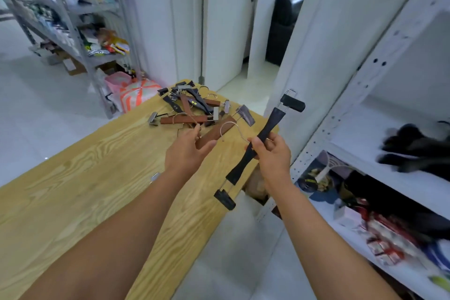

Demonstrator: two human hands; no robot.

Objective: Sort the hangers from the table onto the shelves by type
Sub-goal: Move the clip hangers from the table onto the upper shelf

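Observation:
My right hand [270, 153] grips a black clip hanger [264, 135] by its middle, lifted above the table's right edge, its clips pointing up-right and down-left. My left hand [188, 147] hovers with relaxed fingers over a brown wooden hanger [216, 133] lying on the wooden table [80, 178]; whether it touches the hanger is unclear. A pile of several brown and black clip hangers [190, 107] lies at the table's far end. On the white shelf unit [360, 114] at right, black hangers [414, 151] rest on the middle shelf.
A grey metal rack [73, 19] full of goods stands at the far left, with bags [136, 92] at its foot. The white unit's lower shelf holds mixed packages [379, 234]. A small metal clip [154, 176] lies on the table near my left forearm.

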